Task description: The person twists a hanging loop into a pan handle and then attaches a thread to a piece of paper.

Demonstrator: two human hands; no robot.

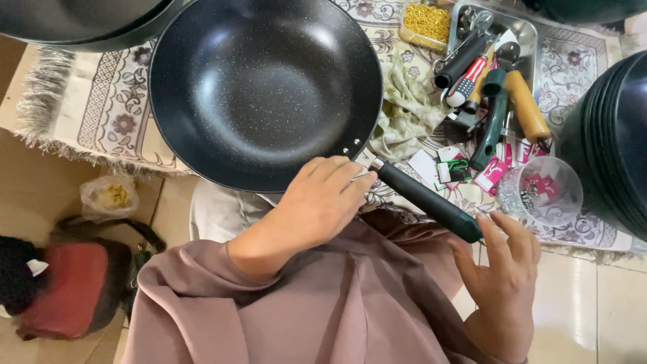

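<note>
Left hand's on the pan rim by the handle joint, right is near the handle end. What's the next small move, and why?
Probably close the right hand around the end of the dark handle. Its fingertips only hover there, open, while the left hand steadies the black pan at the riveted joint, so the handle seems unsupported.

A black speckled pan (263, 87) with a seemingly dark green handle (431, 202) lies over a cream floral-patterned rug (101, 101).

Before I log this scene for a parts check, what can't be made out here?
- Head view: the left hand covers the joint between the wok and its dark handle.
- The contents of the clear plastic cup are too small to identify.
- The stacked black pans are cut off by the right edge.
- The metal tray is crowded, so its tools hide one another.
</note>
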